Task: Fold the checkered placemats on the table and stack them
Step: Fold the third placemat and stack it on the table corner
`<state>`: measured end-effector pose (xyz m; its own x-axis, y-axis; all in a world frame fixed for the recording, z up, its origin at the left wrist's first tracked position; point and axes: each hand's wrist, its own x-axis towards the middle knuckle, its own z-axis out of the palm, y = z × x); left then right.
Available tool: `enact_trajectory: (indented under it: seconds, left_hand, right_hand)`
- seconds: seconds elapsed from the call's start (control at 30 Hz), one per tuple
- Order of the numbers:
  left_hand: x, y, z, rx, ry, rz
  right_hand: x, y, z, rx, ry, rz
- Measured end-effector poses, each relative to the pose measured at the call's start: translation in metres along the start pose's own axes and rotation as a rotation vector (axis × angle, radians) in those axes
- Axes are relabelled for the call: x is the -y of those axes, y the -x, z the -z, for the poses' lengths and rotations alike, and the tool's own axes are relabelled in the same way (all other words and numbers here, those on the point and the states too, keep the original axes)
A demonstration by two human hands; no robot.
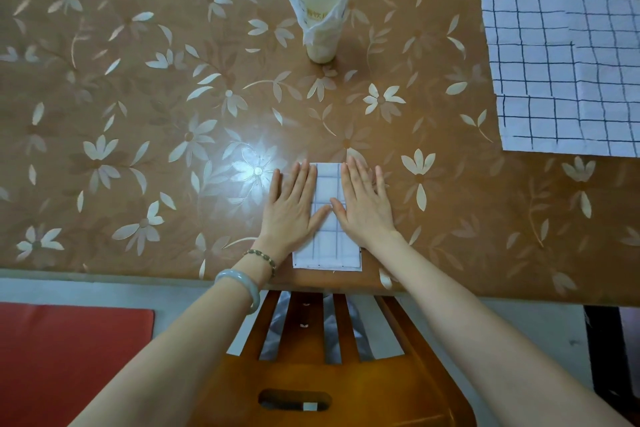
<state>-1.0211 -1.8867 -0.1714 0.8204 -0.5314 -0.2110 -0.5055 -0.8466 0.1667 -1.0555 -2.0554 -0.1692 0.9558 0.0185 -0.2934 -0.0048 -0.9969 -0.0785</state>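
Observation:
A white placemat with a dark grid, folded into a narrow rectangle (pixel 327 255), lies near the table's front edge. My left hand (pixel 294 206) rests flat on its left side, fingers spread. My right hand (pixel 363 204) lies flat on its right side, thumb touching the left thumb. Both palms press down and grip nothing. At the far right of the table, unfolded checkered placemats (pixel 561 52) lie spread flat, overlapping one another and cut off by the frame's right edge.
A tall plastic cup (pixel 320 0) with a sealed lid and a plastic wrap stands at the back middle of the brown floral table (pixel 138 97). A wooden chair back (pixel 332 357) sits just below the front edge. A red mat (pixel 69 350) lies on the floor at the left.

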Motion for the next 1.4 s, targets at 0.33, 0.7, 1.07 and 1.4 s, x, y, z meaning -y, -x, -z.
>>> enact_trajectory:
  seconds: [0.33,0.7,1.07,1.4]
  left_hand:
    - [0.002,0.073,-0.002,-0.091,-0.029,-0.111]
    - [0.011,0.073,-0.007,0.033,-0.065,-0.105]
    - [-0.045,0.038,0.011,-0.116,0.332,0.347]
    - [-0.055,0.022,0.038,-0.149,0.952,0.584]
  right_hand:
    - [0.000,0.066,-0.008,-0.092,-0.017,0.108]
    - [-0.002,0.070,0.000,0.061,-0.070,0.114]
    - [-0.001,-0.033,0.046,-0.149,-0.555,0.005]
    - [-0.011,-0.050,0.060,0.109,-0.545,0.059]
